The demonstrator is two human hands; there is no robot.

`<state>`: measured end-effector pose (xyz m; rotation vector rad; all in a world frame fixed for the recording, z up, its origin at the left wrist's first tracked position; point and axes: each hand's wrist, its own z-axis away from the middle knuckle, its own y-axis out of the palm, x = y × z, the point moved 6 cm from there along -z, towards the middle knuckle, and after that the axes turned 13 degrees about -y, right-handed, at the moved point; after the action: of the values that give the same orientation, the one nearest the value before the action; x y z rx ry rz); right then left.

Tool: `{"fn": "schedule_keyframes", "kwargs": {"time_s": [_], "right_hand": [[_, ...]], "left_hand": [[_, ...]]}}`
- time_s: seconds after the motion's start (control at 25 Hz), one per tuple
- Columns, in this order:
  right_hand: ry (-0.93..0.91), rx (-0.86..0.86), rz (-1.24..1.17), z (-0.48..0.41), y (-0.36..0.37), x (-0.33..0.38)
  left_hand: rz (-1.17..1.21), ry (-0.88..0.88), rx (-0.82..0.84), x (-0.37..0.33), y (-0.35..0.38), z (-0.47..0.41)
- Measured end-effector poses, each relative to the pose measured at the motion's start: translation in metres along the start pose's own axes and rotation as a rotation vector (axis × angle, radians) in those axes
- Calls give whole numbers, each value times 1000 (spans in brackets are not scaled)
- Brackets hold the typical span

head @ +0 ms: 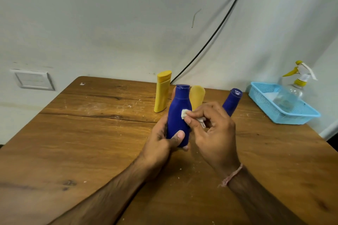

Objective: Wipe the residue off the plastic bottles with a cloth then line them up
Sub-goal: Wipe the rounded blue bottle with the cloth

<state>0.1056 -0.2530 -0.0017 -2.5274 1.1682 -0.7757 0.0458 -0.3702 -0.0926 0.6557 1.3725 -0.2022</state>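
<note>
My left hand (161, 142) grips a blue plastic bottle (179, 113) upright above the middle of the wooden table (91, 133), thumb across its lower front. My right hand (212, 129) pinches a small white cloth (184, 113) and presses it against the bottle's right side. Behind them stand a tall yellow bottle (162, 91), a second yellow bottle (197, 97) partly hidden by the blue one, and another blue bottle (232, 101) partly hidden by my right hand.
A light blue plastic basket (270, 107) sits at the table's back right, with a clear spray bottle (300, 80) with a yellow trigger lying in it. White crumbs are scattered over the tabletop. A black cable runs down the wall behind the bottles.
</note>
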Motion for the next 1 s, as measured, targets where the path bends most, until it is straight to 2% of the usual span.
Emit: {"fn": "schedule_keyframes", "kwargs": {"time_s": [0.16, 0.28, 0.44, 0.52, 0.64, 0.72, 1.0], "right_hand": [[135, 111, 22, 23, -5, -11], [305, 156, -72, 46, -4, -17], [529, 85, -272, 63, -3, -21], [562, 72, -255, 66, -7, -24], [514, 181, -121, 74, -18, -24], [548, 226, -92, 81, -28, -28], [818, 98, -347, 98, -63, -37]], "left_hand": [[-74, -7, -82, 0, -4, 1], [-69, -32, -110, 0, -5, 5], [-78, -41, -173, -5, -8, 15], [-159, -14, -239, -9, -10, 22], [-366, 30, -370, -16, -18, 35], [-411, 34, -432, -18, -25, 40], [-448, -35, -460, -16, -29, 38]]}}
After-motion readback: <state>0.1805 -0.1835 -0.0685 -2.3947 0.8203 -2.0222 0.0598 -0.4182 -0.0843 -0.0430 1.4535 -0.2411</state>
